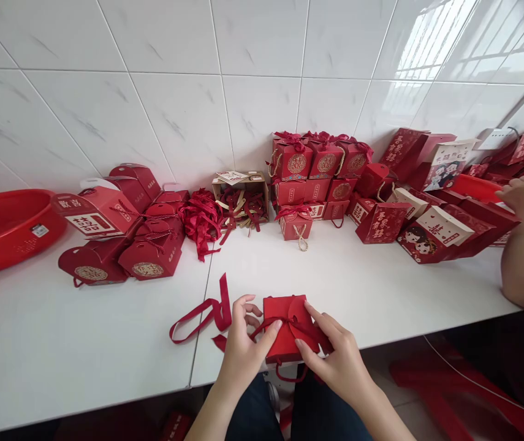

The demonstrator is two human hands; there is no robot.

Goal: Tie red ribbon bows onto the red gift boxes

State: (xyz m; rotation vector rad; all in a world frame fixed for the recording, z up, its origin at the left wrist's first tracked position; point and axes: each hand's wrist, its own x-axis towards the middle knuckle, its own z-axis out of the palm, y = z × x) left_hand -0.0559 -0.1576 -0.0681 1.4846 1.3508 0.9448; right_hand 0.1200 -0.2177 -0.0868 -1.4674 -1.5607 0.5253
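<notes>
Red box: set down at the near edge of the white table (pixel 119 343), directly before the person; its point is given on the lid (pixel 284 347).
Lid facing: turned upward, with curved flaps folded over each other; a cord handle (pixel 290 378) is hung toward the person.
Long axis: cannot be told with certainty, as the top is seen as nearly square; the sides are roughly aligned with the table edge.
Dark red ribbon: laid left to right across the lid (pixel 289 320), gathered near the middle.
Table edge: met closely by the box's near side; the person's legs are seen below.
Open room: bare white surface is left beyond the box, up to the stacked gift boxes (pixel 296 160), and more widely to the left, where a loose ribbon (pixel 192 324) is curled across the table seam.
Left hand (pixel 249 340): thumb laid on the ribbon near the knot, fingers curled beside the box's left side; whether the ribbon is pinched cannot be told.
Right hand (pixel 335 349): thumb and forefinger parted at the box's right side, ribbon passed between them; a firm grasp cannot be confirmed.
</notes>
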